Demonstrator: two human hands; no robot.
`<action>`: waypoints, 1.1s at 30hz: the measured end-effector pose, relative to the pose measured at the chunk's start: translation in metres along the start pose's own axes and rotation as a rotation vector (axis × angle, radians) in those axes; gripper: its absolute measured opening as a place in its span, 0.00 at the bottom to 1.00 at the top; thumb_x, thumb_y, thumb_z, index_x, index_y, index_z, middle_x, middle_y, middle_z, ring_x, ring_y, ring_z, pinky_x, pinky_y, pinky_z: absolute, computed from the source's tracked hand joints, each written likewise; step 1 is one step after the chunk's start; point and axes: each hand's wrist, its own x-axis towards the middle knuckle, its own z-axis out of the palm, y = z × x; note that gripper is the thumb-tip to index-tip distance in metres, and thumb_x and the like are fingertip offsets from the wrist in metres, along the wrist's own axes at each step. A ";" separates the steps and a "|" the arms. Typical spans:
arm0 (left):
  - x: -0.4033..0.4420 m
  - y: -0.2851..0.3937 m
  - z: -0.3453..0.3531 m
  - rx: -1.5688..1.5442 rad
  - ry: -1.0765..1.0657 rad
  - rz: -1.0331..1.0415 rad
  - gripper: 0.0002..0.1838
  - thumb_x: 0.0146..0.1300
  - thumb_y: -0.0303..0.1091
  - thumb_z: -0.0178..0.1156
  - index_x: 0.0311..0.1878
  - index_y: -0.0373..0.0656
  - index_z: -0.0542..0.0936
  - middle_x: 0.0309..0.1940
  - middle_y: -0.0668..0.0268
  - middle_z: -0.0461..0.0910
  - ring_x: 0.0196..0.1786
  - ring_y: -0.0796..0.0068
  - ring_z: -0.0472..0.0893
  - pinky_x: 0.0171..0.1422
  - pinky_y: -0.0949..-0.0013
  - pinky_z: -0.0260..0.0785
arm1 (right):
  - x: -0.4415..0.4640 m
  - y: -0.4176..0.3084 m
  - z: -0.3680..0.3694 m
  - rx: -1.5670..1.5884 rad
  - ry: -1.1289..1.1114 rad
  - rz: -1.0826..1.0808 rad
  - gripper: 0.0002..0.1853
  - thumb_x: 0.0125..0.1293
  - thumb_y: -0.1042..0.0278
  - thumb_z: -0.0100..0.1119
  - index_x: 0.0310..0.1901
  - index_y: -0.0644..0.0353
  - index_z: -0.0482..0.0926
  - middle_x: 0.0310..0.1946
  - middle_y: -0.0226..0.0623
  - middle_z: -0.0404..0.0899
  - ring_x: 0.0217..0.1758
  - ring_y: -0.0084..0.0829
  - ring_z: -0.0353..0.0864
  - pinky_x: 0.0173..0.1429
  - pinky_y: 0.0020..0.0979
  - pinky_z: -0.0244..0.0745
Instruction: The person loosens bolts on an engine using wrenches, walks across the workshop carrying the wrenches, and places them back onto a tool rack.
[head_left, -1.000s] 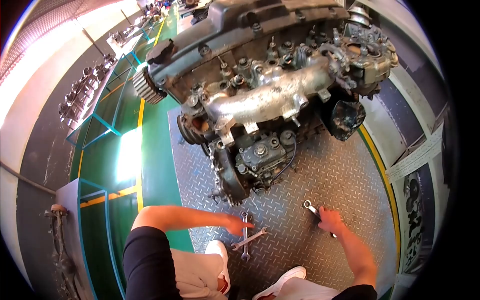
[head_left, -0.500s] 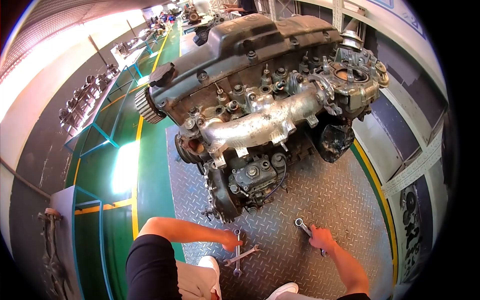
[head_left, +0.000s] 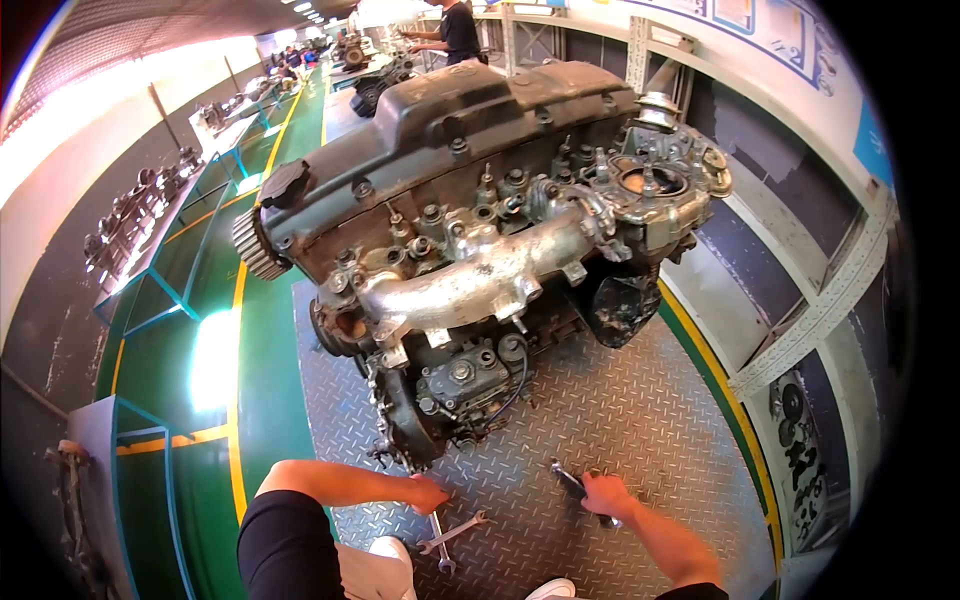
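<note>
An engine (head_left: 450, 270) stands on a diamond-plate metal surface (head_left: 640, 420). At its near side, my left hand (head_left: 428, 494) is closed on the upper end of a wrench (head_left: 441, 545). A second wrench (head_left: 462, 530) lies slantwise, crossing the first one. Farther right, my right hand (head_left: 606, 495) grips the middle of a dark-handled wrench (head_left: 562, 474), whose ring end points up and left towards the engine.
A green floor (head_left: 270, 400) with yellow lines runs along the left, beside blue-framed tables (head_left: 170, 480) bearing metal parts. Metal shelving (head_left: 800, 340) stands on the right. Another person in dark clothes (head_left: 460, 32) is behind the engine.
The view has tilted up and shifted, bringing the other person into sight. My left hand, earlier pointing with a finger at the crossed wrenches, has closed at the top of one. My right hand keeps its wrench.
</note>
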 end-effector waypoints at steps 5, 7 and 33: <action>-0.019 0.009 -0.014 0.177 0.134 0.121 0.17 0.45 0.27 0.58 0.42 0.42 0.77 0.40 0.59 0.79 0.43 0.59 0.79 0.41 0.60 0.72 | -0.008 -0.005 0.007 -0.031 -0.022 -0.044 0.23 0.50 0.55 0.56 0.44 0.62 0.69 0.32 0.51 0.78 0.37 0.48 0.79 0.41 0.44 0.73; -0.007 0.003 0.001 0.260 0.179 0.086 0.16 0.47 0.28 0.59 0.42 0.43 0.77 0.40 0.60 0.78 0.43 0.60 0.79 0.42 0.60 0.72 | -0.010 -0.006 0.005 -0.028 -0.012 -0.038 0.22 0.50 0.52 0.55 0.42 0.60 0.72 0.32 0.50 0.78 0.37 0.48 0.79 0.41 0.43 0.74; -0.016 -0.046 0.031 0.560 0.518 0.196 0.16 0.51 0.37 0.53 0.43 0.43 0.76 0.52 0.61 0.67 0.62 0.64 0.61 0.51 0.58 0.69 | -0.028 -0.067 -0.075 0.215 0.325 -0.278 0.15 0.54 0.53 0.49 0.22 0.54 0.77 0.19 0.44 0.76 0.26 0.47 0.76 0.31 0.41 0.71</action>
